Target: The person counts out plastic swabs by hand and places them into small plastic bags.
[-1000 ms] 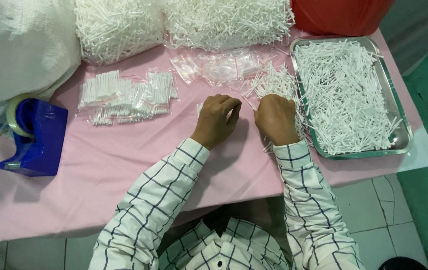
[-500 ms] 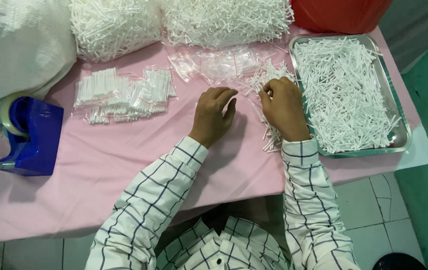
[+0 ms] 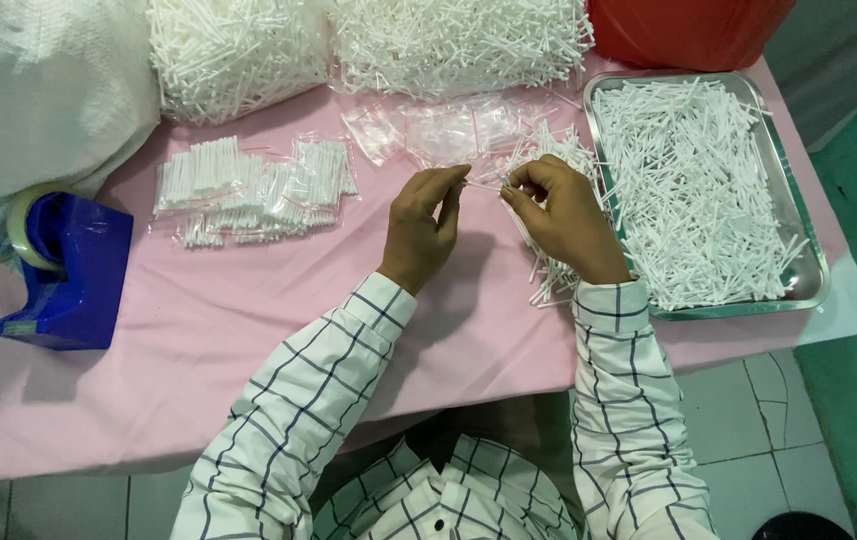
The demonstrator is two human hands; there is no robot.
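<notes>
Far left on your pink bench (image 3: 199,330) sits the blue tape dispenser (image 3: 64,265), then the bagged cotton swabs (image 3: 254,190). Your left hand (image 3: 424,225) and right hand (image 3: 564,215) both have a tight fingertip grip on a small bunch of swabs (image 3: 484,180), just above the loose pile (image 3: 549,255). Steel tray (image 3: 814,270) on the right.

Both hands have lifted off the pink tablecloth (image 3: 249,300) since a second ago. The left hand (image 3: 427,228), then lying knuckles-up and curled on the cloth, now stands raised with its fingers extended toward 1 o'clock. The right hand (image 3: 564,215) has drawn away from the steel tray (image 3: 817,262) toward 9 o'clock, and the fingertips of both hands now meet around a few white sticks (image 3: 484,178) held above the cloth.
</notes>
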